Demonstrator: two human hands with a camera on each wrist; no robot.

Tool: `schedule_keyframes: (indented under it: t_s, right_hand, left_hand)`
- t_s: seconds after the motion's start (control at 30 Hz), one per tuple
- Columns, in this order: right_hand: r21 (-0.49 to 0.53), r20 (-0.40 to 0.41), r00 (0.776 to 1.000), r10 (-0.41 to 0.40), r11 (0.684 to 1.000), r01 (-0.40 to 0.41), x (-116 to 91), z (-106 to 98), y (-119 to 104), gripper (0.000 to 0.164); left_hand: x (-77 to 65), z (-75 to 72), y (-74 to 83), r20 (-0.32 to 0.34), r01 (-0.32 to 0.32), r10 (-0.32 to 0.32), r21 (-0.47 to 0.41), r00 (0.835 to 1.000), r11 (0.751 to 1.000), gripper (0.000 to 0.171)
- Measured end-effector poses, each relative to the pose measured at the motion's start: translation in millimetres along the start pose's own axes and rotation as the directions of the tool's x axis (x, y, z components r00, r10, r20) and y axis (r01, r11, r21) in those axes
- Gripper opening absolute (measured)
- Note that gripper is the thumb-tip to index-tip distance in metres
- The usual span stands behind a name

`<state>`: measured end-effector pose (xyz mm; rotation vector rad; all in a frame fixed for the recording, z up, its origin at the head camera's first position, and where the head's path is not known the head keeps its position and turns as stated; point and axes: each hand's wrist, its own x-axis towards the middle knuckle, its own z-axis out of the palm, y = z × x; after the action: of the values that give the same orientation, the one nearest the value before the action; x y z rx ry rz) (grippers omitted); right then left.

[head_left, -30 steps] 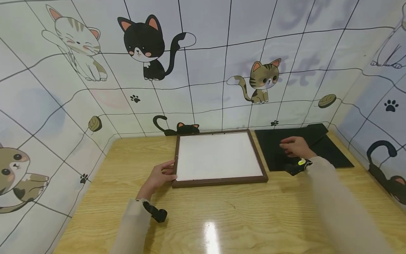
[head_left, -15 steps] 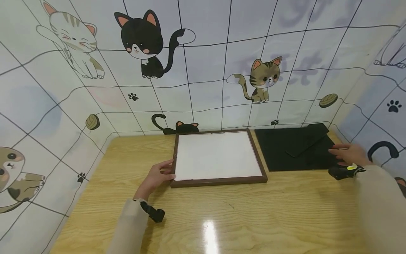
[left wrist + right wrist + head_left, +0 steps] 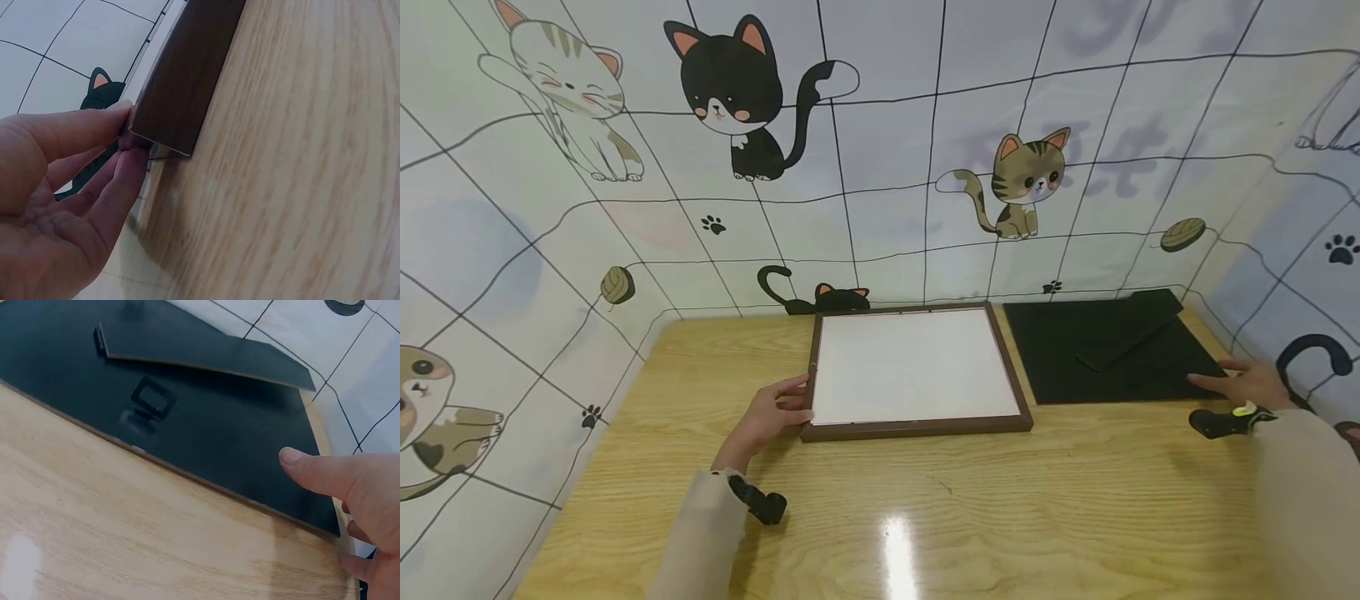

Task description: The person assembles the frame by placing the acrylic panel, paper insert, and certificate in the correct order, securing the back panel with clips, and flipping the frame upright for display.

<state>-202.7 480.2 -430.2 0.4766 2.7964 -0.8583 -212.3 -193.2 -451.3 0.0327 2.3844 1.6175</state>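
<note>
A brown picture frame (image 3: 917,427) with a white panel (image 3: 913,367) inside lies at the back of the table. My left hand (image 3: 767,421) pinches its left side near the front corner; the left wrist view shows the thumb on the upper edge and fingers (image 3: 128,178) against the side. To the right lies a black frame backing board (image 3: 1060,342) with a stand leg (image 3: 200,355) raised slightly off it and a small metal hanger (image 3: 152,400). My right hand (image 3: 1251,385) is at the board's right front corner, thumb over the surface, other fingers beyond the edge. Contact there cannot be told.
The wooden table (image 3: 955,508) meets a wall covering (image 3: 887,150) with cat drawings at the back and sides. Dark wrist cameras sit on both wrists. A bright reflection (image 3: 898,554) shows on the tabletop.
My right hand has moved right, from over the middle of the backing board to its right front corner. The left hand stays at the frame's left side.
</note>
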Motion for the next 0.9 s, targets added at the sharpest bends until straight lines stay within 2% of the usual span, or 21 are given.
schedule_keyframes:
  t_s: [0.13,0.33,0.53,0.6,0.77,0.9]
  right_hand:
    - [-0.031,0.003,1.000,-0.001,1.000,0.001,0,2,5,0.100]
    - [-0.011,-0.090,0.995,-0.035,0.999,0.035,2,10,12,0.096]
    - [-0.073,-0.137,0.978,-0.160,0.986,0.151,5,16,23,0.089]
    - [-0.091,-0.139,0.971,-0.192,0.979,0.181,6,17,24,0.087]
    - [-0.089,-0.139,0.967,-0.213,0.975,0.202,5,20,21,0.084]
    - [-0.119,-0.088,0.971,-0.221,0.970,0.210,4,21,17,0.088]
  left_hand:
    - [-0.4,-0.2,0.3,0.006,-0.010,0.010,0.007,1.000,1.000,0.064]
    - [0.8,-0.5,1.6,0.004,-0.014,0.014,0.011,1.000,1.000,0.064]
    - [0.3,-1.2,4.7,0.014,-0.032,0.031,0.009,0.999,0.999,0.064]
    - [-0.3,-1.6,5.4,0.013,-0.026,0.026,0.011,1.000,1.000,0.063]
    - [-1.6,-3.4,5.2,0.012,-0.020,0.020,0.023,1.000,1.000,0.064]
    - [-0.8,-4.2,4.2,0.011,-0.028,0.028,0.021,1.000,0.999,0.064]
